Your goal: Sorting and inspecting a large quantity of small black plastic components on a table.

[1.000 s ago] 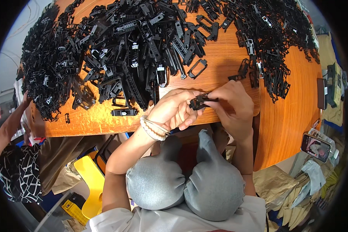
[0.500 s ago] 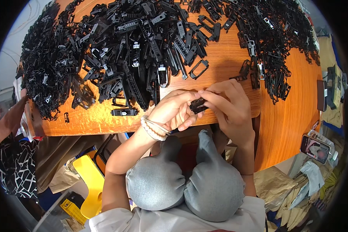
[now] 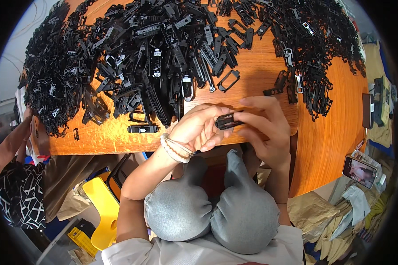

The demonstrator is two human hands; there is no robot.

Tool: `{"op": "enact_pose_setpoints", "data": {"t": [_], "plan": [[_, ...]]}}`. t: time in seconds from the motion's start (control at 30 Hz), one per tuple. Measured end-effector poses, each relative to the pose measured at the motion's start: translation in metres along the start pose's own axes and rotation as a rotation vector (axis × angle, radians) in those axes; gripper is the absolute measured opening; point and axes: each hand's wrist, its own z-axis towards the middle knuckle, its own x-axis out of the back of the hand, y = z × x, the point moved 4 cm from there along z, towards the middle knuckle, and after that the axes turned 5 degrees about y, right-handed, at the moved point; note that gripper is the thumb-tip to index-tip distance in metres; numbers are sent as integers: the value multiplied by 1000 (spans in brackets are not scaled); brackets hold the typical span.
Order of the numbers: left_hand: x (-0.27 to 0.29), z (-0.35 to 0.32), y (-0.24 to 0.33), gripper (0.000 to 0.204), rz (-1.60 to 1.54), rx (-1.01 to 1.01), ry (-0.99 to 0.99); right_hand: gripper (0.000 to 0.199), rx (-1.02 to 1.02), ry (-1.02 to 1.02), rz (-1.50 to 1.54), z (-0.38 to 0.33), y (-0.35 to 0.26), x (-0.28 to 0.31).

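Note:
Just off the table's front edge, my left hand (image 3: 198,128) is closed on a small black plastic frame (image 3: 227,121), a slotted piece sticking out past its fingertips. My right hand (image 3: 266,130) has its fingers spread around the right end of that frame, one fingertip at or very near it. Contact there is hard to make out. Nearest to my left hand on the table lies a black rectangular piece (image 3: 143,128) with a light insert. Beyond my hands, an open black frame (image 3: 228,81) lies by itself beside the large middle heap of black parts (image 3: 163,57).
More black plastic parts heap at the left (image 3: 53,84) and right (image 3: 314,57) of the wooden table (image 3: 327,145). A phone (image 3: 360,171) stands at the right edge. At the left are a yellow stool (image 3: 99,207) and another person's arm (image 3: 13,141).
My right hand's fingers have spread from a pinch at the frame. The frame has turned and shows more of its slotted side. The other person's arm at the left has lowered.

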Motion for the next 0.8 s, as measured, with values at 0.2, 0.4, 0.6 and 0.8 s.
{"op": "enact_pose_setpoints", "data": {"t": [0.2, 0.4, 0.6, 0.8], "plan": [[-9, -16, 6, 24, 133, -29, -38, 22, -94, 2, 347, -16, 18, 0], [-54, -23, 72, 10, 1222, -859, 145, 16, -364, 356, 499, -39, 39, 15], [-54, 53, 143, 12, 1924, -1216, 434, 9, -504, 431, 583, -39, 46, -4], [-80, 117, 147, 19, 1959, -1233, 490, 7, -400, 411, 447, -41, 45, -9]]}}
